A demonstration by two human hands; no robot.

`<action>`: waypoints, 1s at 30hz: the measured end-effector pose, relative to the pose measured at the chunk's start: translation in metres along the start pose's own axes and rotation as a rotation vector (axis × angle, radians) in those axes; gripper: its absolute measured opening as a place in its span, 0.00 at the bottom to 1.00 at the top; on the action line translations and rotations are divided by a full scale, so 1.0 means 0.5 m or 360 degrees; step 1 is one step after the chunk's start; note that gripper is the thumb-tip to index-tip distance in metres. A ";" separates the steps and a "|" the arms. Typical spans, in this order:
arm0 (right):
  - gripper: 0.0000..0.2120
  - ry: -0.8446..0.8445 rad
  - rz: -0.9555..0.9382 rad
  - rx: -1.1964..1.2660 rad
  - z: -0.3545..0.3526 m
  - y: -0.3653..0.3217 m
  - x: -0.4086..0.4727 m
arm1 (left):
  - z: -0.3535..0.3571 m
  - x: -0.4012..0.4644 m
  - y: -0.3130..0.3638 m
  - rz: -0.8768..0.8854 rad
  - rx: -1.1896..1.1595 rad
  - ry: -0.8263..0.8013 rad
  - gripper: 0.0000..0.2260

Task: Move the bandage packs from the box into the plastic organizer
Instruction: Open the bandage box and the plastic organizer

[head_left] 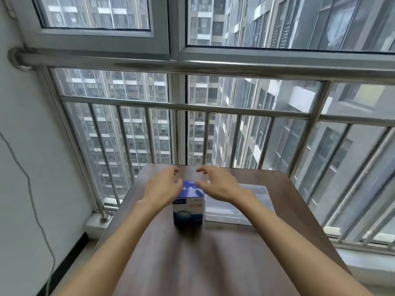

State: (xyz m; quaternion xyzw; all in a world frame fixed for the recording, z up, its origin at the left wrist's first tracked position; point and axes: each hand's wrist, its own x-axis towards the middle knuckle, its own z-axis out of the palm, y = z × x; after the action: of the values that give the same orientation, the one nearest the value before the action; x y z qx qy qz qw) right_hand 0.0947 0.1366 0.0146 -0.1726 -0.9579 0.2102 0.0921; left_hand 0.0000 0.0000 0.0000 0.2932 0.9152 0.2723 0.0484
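Observation:
A small blue and white box (188,210) stands upright in the middle of a dark wooden table (213,253), its lid shut. Just right of the box lies a clear plastic organizer (252,201), partly hidden by my right forearm. My left hand (163,185) hovers over the box's left top edge with fingers spread. My right hand (218,184) hovers over its right top edge, fingers also apart. Neither hand holds anything. No bandage packs are visible.
The table stands against a steel railing (192,107) and large windows facing apartment towers. A white wall (32,167) with a thin dangling cable runs along the left. Bare tabletop lies in front of the box.

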 end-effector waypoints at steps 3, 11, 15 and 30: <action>0.34 -0.0362 -0.0046 0.0024 0.045 -0.004 -0.006 | 0.036 -0.001 -0.035 -0.0191 -0.0435 -0.0253 0.19; 0.37 0.0003 -0.0078 -0.0060 0.087 -0.018 -0.102 | 0.031 -0.103 -0.043 -0.0175 -0.1034 -0.0354 0.10; 0.37 0.0052 -0.0082 -0.0014 0.073 -0.038 -0.179 | 0.006 -0.168 -0.052 -0.0064 -0.1009 -0.0418 0.16; 0.31 0.0288 0.0035 0.0307 0.044 -0.060 -0.233 | 0.043 -0.224 -0.053 0.0413 -0.0800 -0.0031 0.53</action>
State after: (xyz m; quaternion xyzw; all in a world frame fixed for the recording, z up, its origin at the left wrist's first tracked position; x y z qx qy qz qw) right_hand 0.1879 0.0597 -0.0042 -0.1917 -0.9191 0.2858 0.1919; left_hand 0.0843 -0.0710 -0.0401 0.3894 0.7731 0.4919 0.0931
